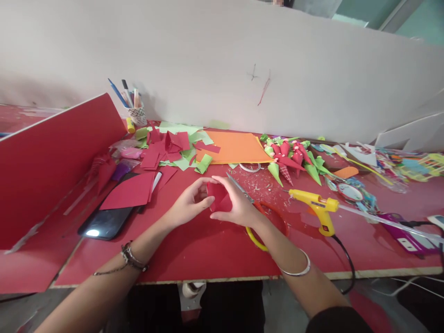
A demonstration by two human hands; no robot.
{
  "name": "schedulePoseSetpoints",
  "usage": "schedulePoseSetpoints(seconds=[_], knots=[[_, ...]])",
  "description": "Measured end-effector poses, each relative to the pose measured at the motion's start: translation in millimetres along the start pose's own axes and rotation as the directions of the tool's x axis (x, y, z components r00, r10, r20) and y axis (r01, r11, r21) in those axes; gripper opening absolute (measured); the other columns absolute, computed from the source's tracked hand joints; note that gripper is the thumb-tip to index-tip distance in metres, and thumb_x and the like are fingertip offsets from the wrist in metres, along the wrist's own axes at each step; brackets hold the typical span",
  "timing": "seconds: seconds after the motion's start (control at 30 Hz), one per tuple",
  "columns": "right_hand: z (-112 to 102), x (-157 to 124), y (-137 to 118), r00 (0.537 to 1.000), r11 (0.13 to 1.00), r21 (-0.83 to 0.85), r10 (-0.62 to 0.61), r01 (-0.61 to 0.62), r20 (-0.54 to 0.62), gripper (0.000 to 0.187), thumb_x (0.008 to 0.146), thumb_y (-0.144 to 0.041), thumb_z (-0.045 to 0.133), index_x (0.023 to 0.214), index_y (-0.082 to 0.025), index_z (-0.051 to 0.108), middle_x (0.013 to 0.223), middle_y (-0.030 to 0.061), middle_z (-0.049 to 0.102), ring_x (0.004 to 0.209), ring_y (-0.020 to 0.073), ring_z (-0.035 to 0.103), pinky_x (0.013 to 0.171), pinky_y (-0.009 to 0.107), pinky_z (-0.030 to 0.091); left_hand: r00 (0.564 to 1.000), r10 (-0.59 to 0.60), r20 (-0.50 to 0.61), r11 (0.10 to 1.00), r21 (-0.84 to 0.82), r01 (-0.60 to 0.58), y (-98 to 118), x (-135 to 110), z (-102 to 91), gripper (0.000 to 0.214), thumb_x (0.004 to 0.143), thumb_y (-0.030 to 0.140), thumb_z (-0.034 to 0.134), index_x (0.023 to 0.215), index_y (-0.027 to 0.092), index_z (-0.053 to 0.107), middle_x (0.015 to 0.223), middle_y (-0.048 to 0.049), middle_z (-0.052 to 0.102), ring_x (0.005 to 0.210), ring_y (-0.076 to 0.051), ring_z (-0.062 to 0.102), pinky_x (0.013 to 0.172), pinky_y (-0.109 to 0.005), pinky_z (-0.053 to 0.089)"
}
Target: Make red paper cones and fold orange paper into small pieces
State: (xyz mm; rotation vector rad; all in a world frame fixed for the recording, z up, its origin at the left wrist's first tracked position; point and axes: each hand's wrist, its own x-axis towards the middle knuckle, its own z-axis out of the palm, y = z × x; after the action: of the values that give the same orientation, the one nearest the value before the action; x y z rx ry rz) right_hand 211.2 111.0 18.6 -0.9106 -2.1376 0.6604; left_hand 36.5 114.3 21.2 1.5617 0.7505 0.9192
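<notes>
Between my two hands is a piece of red paper (pixel 220 198), curved or folded; my fingers hide part of its shape. My left hand (pixel 194 199) grips its left edge with thumb and fingers. My right hand (pixel 239 201) curls around its right side. Just behind and under my right hand and forearm lie scissors (pixel 258 240) with red and yellow handles, blades toward the wall. Left of my left hand, cut red paper pieces (pixel 128 192) rest on a black phone (pixel 107 222).
A yellow glue gun (pixel 317 208) with a glue stick lies to the right, its cable over the table edge. Behind are orange sheets (pixel 232 145), red and green paper cones (pixel 287 159), and paper scraps (pixel 173 148). A pen cup (pixel 138 114) and red board (pixel 58 162) stand left.
</notes>
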Motion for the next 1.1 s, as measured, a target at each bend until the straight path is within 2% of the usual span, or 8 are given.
schedulePoseSetpoints(seconds=[0.17,0.3,0.37,0.57,0.77,0.83,1.0,1.1], knots=[[6.1,-0.2,-0.6,0.998,0.999,0.037,0.012,-0.014,0.066,0.055,0.075,-0.033,0.06,0.123,-0.023,0.034,0.115,0.0088,0.05,0.106,0.0205,0.05,0.088,0.039,0.044,0.999,0.031,0.021,0.99,-0.137,-0.028,-2.6,0.3,4.8,0.03,0.078,0.025,0.056,0.105,0.018,0.045,0.087,-0.0025,0.053,0.078,-0.012,0.053,0.071,-0.025,0.046],[8.1,0.4,1.3,0.999,1.0,0.028,-0.001,0.0,0.05,0.029,0.081,-0.029,0.052,0.107,-0.021,0.043,0.098,0.0064,0.053,0.09,0.0177,0.053,0.079,0.036,0.047,0.997,0.071,0.034,0.985,-0.163,-0.065,-4.6,0.9,5.6,0.034,0.076,0.021,0.059,0.107,0.018,0.045,0.082,0.0003,0.05,0.074,-0.009,0.051,0.07,-0.022,0.045],[8.6,0.4,1.3,0.999,1.0,0.001,-0.007,0.007,0.044,0.022,0.082,-0.027,0.05,0.102,-0.02,0.044,0.092,0.0053,0.051,0.085,0.0167,0.052,0.076,0.034,0.047,0.997,0.076,0.03,0.984,-0.164,-0.07,-5.7,1.5,5.1,0.033,0.077,0.021,0.058,0.107,0.017,0.045,0.078,0.0014,0.049,0.071,-0.008,0.05,0.068,-0.02,0.045],[8.9,-1.5,-0.6,0.998,0.995,-0.081,-0.058,0.06,0.024,0.036,0.076,-0.028,0.057,0.107,-0.02,0.04,0.091,0.0047,0.047,0.087,0.0185,0.05,0.078,0.038,0.047,0.997,0.081,0.0,0.982,-0.171,-0.079,-4.3,3.1,3.9,0.022,0.081,0.026,0.053,0.1,0.015,0.049,0.074,0.0005,0.054,0.067,-0.01,0.056,0.067,-0.024,0.047],[8.7,-2.9,-0.4,0.997,0.993,-0.087,-0.071,0.074,0.04,0.046,0.077,-0.03,0.056,0.117,-0.023,0.035,0.098,0.0067,0.047,0.095,0.0211,0.049,0.083,0.041,0.046,0.998,0.056,-0.006,0.985,-0.164,-0.057,-4.4,2.3,7.4,0.022,0.078,0.026,0.058,0.095,0.016,0.048,0.078,0.0007,0.054,0.068,-0.009,0.056,0.063,-0.022,0.047],[8.6,-2.8,-0.2,0.996,0.995,-0.069,-0.072,0.075,0.045,0.048,0.077,-0.03,0.055,0.12,-0.023,0.034,0.099,0.0066,0.047,0.095,0.0209,0.049,0.083,0.041,0.046,0.998,0.066,-0.006,0.985,-0.162,-0.066,-6.4,2.2,8.4,0.022,0.077,0.025,0.058,0.094,0.017,0.047,0.08,0.0006,0.053,0.071,-0.01,0.056,0.063,-0.021,0.047],[6.2,-3.4,0.0,0.997,0.998,0.018,-0.057,0.057,0.056,0.039,0.079,-0.032,0.052,0.114,-0.021,0.039,0.095,0.0053,0.048,0.091,0.0196,0.05,0.081,0.039,0.046,0.996,0.085,0.013,0.982,-0.171,-0.082,-9.3,2.4,9.3,0.022,0.078,0.024,0.058,0.095,0.017,0.046,0.081,0.0002,0.053,0.07,-0.009,0.055,0.061,-0.02,0.046],[4.9,-4.3,0.6,0.993,0.99,0.125,-0.082,0.071,0.083,0.044,0.081,-0.04,0.047,0.119,-0.02,0.038,0.096,0.0056,0.048,0.091,0.0197,0.051,0.083,0.039,0.046,0.996,0.089,0.023,0.979,-0.185,-0.084,-8.6,2.4,9.5,0.019,0.079,0.023,0.057,0.093,0.017,0.045,0.077,0.0013,0.054,0.066,-0.008,0.056,0.061,-0.02,0.047]])
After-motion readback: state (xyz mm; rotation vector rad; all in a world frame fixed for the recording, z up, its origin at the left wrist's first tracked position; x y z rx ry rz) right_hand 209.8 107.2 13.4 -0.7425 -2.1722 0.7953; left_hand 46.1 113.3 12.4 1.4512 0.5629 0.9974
